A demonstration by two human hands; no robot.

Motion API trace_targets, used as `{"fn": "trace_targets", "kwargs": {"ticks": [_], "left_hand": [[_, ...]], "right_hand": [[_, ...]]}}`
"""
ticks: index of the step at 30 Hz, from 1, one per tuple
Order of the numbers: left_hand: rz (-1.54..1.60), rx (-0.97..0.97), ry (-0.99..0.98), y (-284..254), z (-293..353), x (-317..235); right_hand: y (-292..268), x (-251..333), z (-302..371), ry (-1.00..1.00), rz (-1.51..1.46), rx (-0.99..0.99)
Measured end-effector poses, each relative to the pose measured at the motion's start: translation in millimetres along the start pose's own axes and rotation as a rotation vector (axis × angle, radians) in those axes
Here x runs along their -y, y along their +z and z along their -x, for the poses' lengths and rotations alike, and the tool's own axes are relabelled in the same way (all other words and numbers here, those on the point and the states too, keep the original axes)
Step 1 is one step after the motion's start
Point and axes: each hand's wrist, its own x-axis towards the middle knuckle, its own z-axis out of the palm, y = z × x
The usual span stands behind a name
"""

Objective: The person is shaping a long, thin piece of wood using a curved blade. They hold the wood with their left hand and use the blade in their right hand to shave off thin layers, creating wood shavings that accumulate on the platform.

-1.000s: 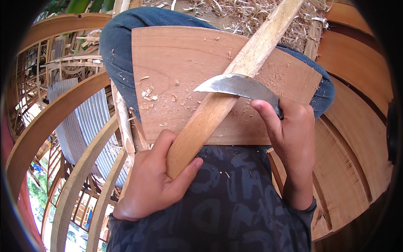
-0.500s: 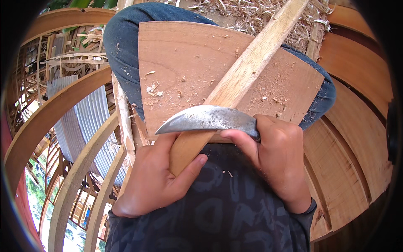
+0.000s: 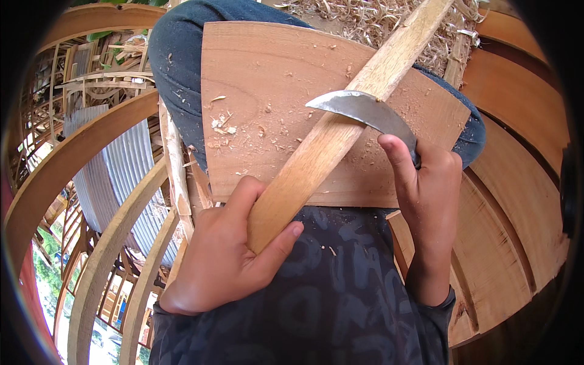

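My left hand (image 3: pixel 228 249) is closed round the near end of a long wooden strip (image 3: pixel 328 140), its thumb along the right edge. The strip slants up and to the right across a flat, curved-edged wooden board (image 3: pixel 255 79) on my lap. In my right hand (image 3: pixel 429 188) is a curved knife (image 3: pixel 359 104) with a sickle-like grey blade, its handle hidden in my fingers. The blade lies across the upper face of the strip, about midway along, its tip pointing left. Small shavings (image 3: pixel 224 125) are scattered on the board.
My bent knees in blue jeans (image 3: pixel 176 67) flank the board. Curled wood shavings (image 3: pixel 365 24) heap beyond it. Curved wooden ribs (image 3: pixel 85 152) and a corrugated metal sheet (image 3: pixel 131 176) stand at left. Wide curved planks (image 3: pixel 493 231) rise at right.
The knife has moved up the strip, away from me and to the right, with my right hand raised along with it. My left hand keeps its hold on the near end.
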Motion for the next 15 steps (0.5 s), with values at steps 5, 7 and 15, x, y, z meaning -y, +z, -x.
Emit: {"fn": "trace_targets", "kwargs": {"ticks": [5, 7, 15], "left_hand": [[-0.004, -0.008, 0.042, -3, -5, 2], [0.014, -0.036, 0.054, -1, -2, 4], [-0.014, -0.018, 0.062, -5, -4, 5]], "right_hand": [[4, 18, 14, -0.257, 0.004, -0.012], [-3, 4, -5, -0.051, -0.030, 0.052], [2, 10, -3, -0.117, 0.041, -0.015]]}}
